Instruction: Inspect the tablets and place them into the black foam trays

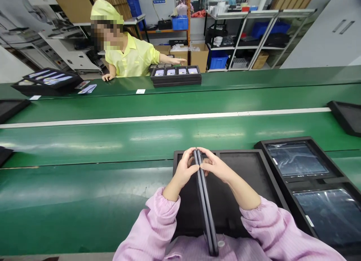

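Note:
Two slim dark tablet-like devices (205, 204) stand on edge, side by side, over a black foam tray (241, 169). Their near ends reach close to my body, and their faces are turned out of sight. My left hand (184, 172) is closed on the far end of the left one, thumb and fingertips against it. On the other side, my right hand (216, 167) pinches the far end of the right one. Both sets of fingertips nearly meet at the top edges. The two devices look pressed together or almost so.
Right of me, another black tray (290, 180) holds film-covered flat screens (297, 158). A green conveyor belt (135, 137) with a white strip runs across. Opposite, a person in yellow (128, 56) reaches over a black tray of small items (176, 80). More trays (47, 88) stand far left.

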Demonstrator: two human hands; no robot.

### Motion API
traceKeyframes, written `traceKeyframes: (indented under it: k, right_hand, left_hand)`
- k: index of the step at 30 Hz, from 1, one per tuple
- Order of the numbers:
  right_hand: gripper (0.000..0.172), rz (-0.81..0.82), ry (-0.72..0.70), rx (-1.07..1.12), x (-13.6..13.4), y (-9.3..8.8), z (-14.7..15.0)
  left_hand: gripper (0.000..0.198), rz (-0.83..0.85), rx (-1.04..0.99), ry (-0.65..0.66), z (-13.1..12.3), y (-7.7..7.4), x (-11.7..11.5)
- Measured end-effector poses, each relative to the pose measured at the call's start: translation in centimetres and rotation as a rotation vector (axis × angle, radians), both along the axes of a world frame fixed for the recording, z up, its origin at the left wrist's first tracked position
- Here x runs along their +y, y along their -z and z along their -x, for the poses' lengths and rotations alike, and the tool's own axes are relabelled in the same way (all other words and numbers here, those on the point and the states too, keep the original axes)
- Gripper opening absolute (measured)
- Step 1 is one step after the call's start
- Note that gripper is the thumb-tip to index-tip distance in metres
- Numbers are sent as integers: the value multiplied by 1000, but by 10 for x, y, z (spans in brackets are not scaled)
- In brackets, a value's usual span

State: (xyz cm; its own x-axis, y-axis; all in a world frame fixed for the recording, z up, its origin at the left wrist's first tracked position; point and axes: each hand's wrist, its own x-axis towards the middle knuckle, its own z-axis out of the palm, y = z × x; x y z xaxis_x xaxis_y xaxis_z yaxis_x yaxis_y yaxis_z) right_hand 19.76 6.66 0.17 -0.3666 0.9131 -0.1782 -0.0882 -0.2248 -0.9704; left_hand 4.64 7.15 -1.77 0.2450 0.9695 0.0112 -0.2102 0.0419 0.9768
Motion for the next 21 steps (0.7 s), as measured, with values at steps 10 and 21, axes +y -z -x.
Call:
traceKeyframes:
  k: [10,21]
  right_hand:
    - [66,-376,153,-231,-33,21,2]
    - [51,-775,412,-274,-110,66,25]
  left_hand:
    - [63,-127,86,-106,-7,21,-37]
    - [50,-673,289,-252,-23,45,-111]
